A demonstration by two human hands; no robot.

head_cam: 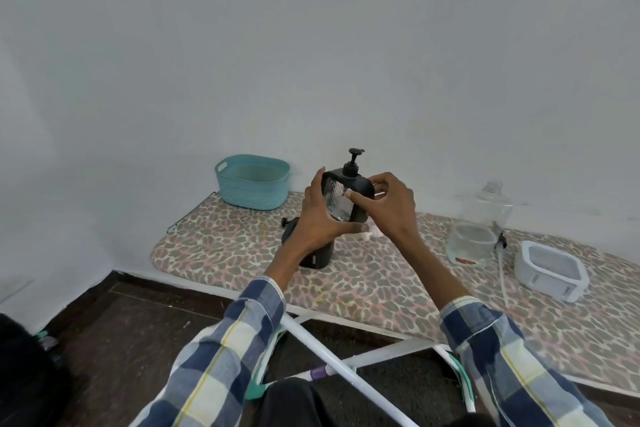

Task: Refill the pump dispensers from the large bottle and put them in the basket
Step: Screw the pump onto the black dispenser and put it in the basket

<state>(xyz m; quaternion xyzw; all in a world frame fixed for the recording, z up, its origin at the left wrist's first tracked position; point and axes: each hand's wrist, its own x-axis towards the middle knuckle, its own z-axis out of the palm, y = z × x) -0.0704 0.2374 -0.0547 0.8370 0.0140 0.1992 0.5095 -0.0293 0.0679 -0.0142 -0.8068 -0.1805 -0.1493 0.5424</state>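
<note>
I hold a black pump dispenser (pixel 349 191) with a clear window in the air above the ironing board (pixel 221 246). My left hand (pixel 323 215) grips its left side and bottom, and my right hand (pixel 389 206) grips its right side. The pump head points up. Below my left hand a second black dispenser (pixel 318 255) stands on the board, partly hidden by my wrist. The teal basket (pixel 252 181) sits at the board's far left end, with nothing visible inside. The large clear bottle (pixel 485 215) stands to the right near the wall.
A white dispenser body (pixel 550 270) lies on the board at the right, with a loose pump tube (pixel 502 267) beside it. The wall runs close behind the board. White board legs (pixel 332 354) cross the dark floor below.
</note>
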